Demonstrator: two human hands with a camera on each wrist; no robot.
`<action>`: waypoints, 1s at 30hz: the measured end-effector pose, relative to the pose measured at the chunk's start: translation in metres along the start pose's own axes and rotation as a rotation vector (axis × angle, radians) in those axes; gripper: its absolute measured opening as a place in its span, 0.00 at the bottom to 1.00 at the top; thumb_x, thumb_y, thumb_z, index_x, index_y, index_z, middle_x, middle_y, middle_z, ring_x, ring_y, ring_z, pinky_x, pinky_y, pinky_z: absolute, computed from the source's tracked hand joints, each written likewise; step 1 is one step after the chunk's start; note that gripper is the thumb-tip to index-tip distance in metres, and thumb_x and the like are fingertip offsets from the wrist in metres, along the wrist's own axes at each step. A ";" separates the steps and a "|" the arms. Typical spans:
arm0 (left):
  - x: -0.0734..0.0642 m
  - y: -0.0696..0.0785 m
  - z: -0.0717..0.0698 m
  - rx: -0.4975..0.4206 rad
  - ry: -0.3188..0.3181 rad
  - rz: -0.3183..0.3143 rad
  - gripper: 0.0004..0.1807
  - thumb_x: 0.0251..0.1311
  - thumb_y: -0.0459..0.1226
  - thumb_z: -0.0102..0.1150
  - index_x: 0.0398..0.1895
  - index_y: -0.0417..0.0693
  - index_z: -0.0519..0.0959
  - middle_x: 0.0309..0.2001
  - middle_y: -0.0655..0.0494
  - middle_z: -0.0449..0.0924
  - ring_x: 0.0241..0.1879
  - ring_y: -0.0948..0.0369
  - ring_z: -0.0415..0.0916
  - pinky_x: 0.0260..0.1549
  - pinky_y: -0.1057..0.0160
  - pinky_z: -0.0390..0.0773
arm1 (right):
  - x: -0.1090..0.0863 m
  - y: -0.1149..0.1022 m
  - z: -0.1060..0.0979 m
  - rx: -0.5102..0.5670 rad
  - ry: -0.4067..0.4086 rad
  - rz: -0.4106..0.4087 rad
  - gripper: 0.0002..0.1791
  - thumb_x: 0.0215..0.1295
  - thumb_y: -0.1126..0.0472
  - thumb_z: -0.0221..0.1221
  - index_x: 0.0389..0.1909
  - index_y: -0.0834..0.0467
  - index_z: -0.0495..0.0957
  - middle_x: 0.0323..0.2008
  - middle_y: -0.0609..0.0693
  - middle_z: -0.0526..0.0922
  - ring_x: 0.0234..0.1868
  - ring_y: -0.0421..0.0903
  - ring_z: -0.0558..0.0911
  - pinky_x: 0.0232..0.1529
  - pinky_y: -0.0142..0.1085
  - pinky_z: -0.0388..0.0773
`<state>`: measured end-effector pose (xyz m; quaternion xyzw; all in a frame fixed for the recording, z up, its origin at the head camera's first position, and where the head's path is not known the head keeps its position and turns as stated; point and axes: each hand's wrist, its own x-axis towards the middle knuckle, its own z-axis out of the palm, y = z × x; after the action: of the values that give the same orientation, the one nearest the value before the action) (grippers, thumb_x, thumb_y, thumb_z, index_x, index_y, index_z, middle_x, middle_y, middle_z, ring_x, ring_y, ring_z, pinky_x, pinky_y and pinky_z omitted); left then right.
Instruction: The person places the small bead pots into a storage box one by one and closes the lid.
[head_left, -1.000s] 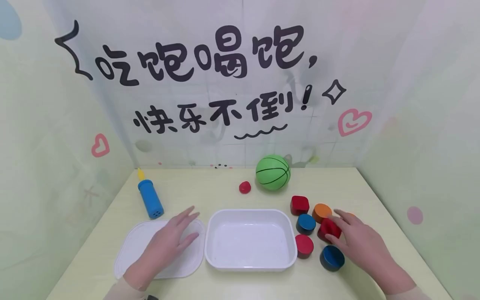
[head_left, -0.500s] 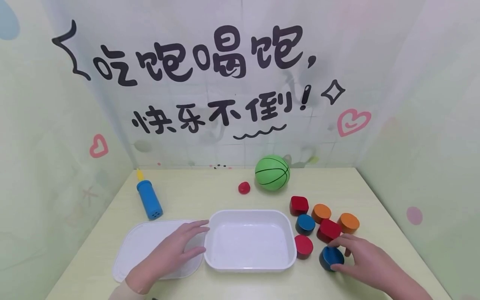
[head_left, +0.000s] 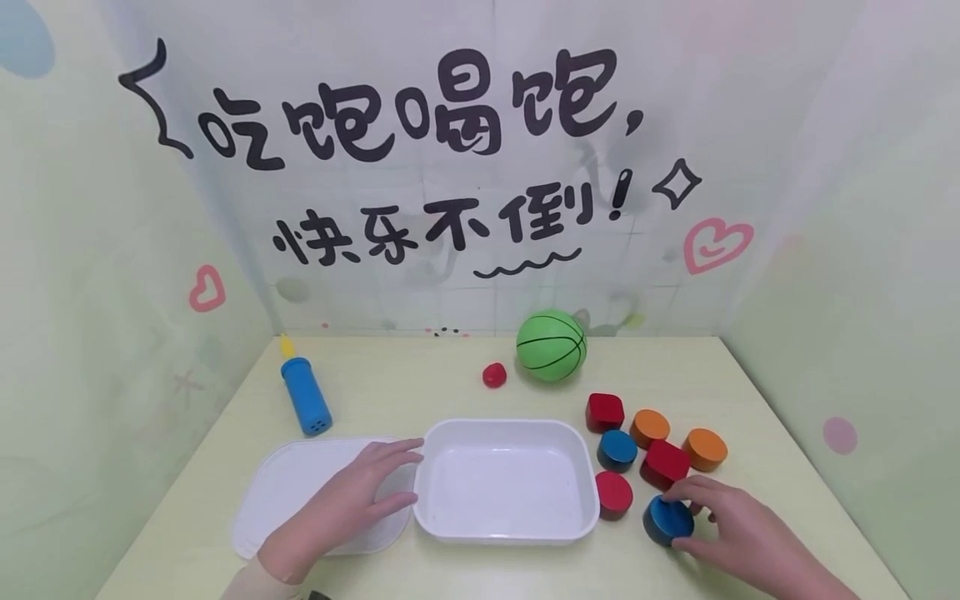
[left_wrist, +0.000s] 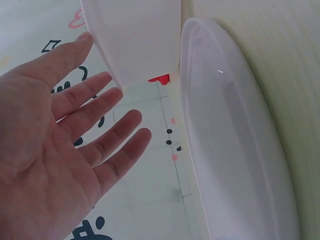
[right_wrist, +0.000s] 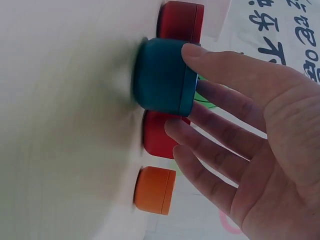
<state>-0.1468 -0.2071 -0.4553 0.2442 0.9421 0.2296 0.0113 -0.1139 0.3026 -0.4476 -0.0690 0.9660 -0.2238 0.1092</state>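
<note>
My right hand [head_left: 738, 525] pinches a small round blue tin [head_left: 667, 523] between thumb and fingers. In the right wrist view a lid seam shows near the top of this tin [right_wrist: 160, 75], and my thumb lies at its lid edge. My left hand [head_left: 352, 496] has its fingers extended, fingertips right at the left rim of a white rectangular tub [head_left: 506, 537]. The left wrist view shows that hand [left_wrist: 75, 125] with spread fingers beside the tub wall [left_wrist: 135, 40]. A flat white lid [head_left: 262, 508] lies partly under the left forearm.
Around the right hand stand a red square tin [head_left: 664, 464], orange round tins [head_left: 705, 448], another blue tin [head_left: 617, 450] and a red round tin [head_left: 614, 494]. Farther back are a green ball [head_left: 551, 346], a small red piece [head_left: 494, 375] and a blue hand pump [head_left: 307, 396].
My right hand has come down from over the red square tin to the nearest blue tin and taken hold of it. The left hand has moved right, to the tub's rim.
</note>
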 end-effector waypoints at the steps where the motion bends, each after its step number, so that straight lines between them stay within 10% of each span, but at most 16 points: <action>1: 0.000 0.000 0.000 -0.001 0.000 -0.001 0.27 0.69 0.55 0.63 0.66 0.55 0.78 0.74 0.61 0.70 0.72 0.51 0.69 0.66 0.44 0.75 | 0.000 0.000 0.000 0.000 0.003 -0.012 0.30 0.44 0.44 0.81 0.50 0.46 0.85 0.45 0.40 0.85 0.43 0.40 0.80 0.36 0.30 0.83; 8: 0.000 0.001 0.000 -0.006 -0.017 -0.024 0.27 0.68 0.51 0.65 0.67 0.54 0.78 0.75 0.61 0.70 0.72 0.52 0.68 0.66 0.44 0.75 | -0.003 -0.001 -0.010 -0.025 0.088 -0.187 0.28 0.48 0.42 0.79 0.51 0.46 0.86 0.47 0.42 0.84 0.41 0.36 0.80 0.35 0.25 0.81; 16: 0.001 0.001 0.000 0.002 -0.021 -0.033 0.27 0.68 0.51 0.65 0.67 0.54 0.78 0.75 0.63 0.70 0.71 0.53 0.69 0.66 0.44 0.76 | -0.002 -0.012 -0.016 -0.023 0.398 -0.465 0.27 0.42 0.55 0.84 0.47 0.48 0.87 0.45 0.40 0.85 0.37 0.31 0.80 0.33 0.28 0.83; 30: 0.004 0.003 -0.005 0.039 -0.025 -0.012 0.27 0.67 0.55 0.64 0.65 0.56 0.81 0.73 0.62 0.73 0.68 0.53 0.71 0.63 0.46 0.78 | 0.019 -0.069 -0.016 0.051 0.409 -0.511 0.27 0.47 0.60 0.81 0.51 0.49 0.87 0.51 0.43 0.83 0.43 0.42 0.84 0.38 0.24 0.84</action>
<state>-0.1500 -0.2051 -0.4489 0.2415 0.9476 0.2082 0.0196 -0.1303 0.2437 -0.4064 -0.2602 0.9135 -0.2771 -0.1452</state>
